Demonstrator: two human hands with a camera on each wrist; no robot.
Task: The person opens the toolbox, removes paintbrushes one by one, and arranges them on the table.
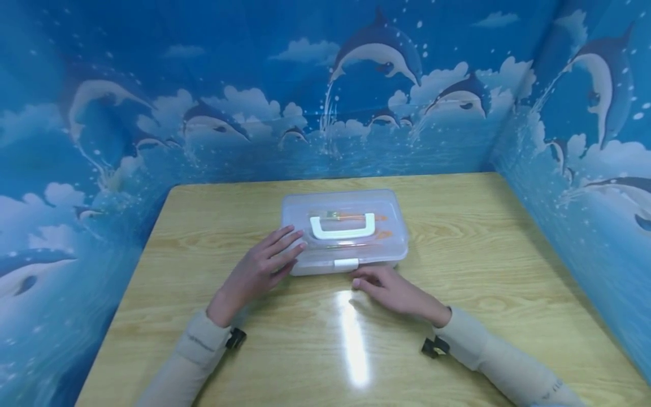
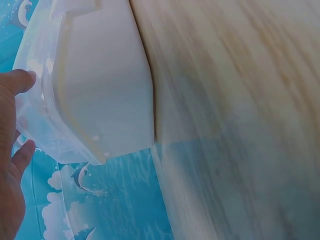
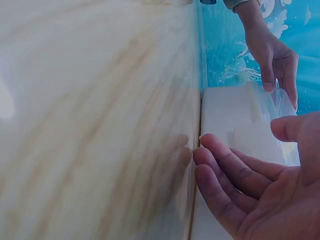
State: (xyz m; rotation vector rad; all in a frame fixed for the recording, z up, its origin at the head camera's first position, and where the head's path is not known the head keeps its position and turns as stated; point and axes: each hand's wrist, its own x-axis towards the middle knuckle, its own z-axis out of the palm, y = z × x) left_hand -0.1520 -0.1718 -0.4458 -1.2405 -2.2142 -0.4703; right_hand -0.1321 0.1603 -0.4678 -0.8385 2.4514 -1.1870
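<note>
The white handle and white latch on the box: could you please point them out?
White handle [image 1: 343, 234], head view, middle of its grip bar.
White latch [image 1: 346, 264], head view, centre of its face.

The whitish translucent box [image 1: 351, 204] has a white handle [image 1: 342, 234] and latch [image 1: 346, 264]; the surface [image 1: 452, 243] is yellowish woodgrain, the sleeves [image 1: 190, 345] beige, the backdrop [image 1: 254, 62] blue, patterned with dolphins [image 1: 378, 51] and white clouds [image 1: 249, 103].

2 hands [image 1: 258, 265] [image 1: 390, 289] reach forward, left fingers [image 1: 285, 243] spread.

Pale yellow wood-grain table [image 1: 468, 243], translucent plastic box [image 1: 351, 252], lid down, resting on it
</note>
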